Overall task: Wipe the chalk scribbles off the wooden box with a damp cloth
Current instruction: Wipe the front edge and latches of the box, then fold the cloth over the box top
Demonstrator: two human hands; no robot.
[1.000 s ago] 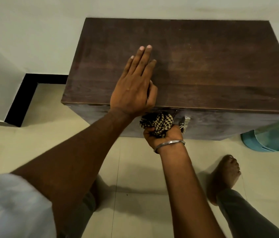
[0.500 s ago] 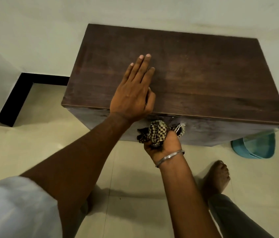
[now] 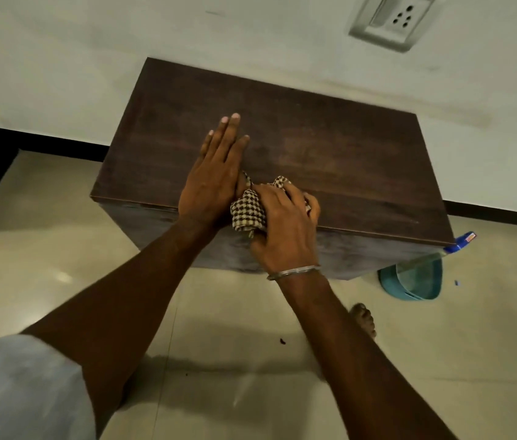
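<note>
A dark brown wooden box (image 3: 330,147) stands on the floor against a pale wall. Its top looks smooth, with only a faint pale smear near the middle. My left hand (image 3: 215,176) lies flat on the lid near the front edge, fingers together and pointing away from me. My right hand (image 3: 285,223) presses a bunched brown-and-cream checked cloth (image 3: 247,211) onto the front edge of the lid, right beside my left hand. A metal bangle sits on my right wrist.
A teal plastic dustpan-like item (image 3: 416,281) with a blue-tipped handle (image 3: 460,241) lies on the floor at the box's right front corner. My bare foot (image 3: 363,319) rests on the beige tiles. A wall socket (image 3: 393,20) is above the box. Black skirting runs along the wall.
My right hand has lifted the cloth from the box's front face, by the latch, up onto the lid's front edge. The left hand stays flat on the lid. My view has pulled back and up.
</note>
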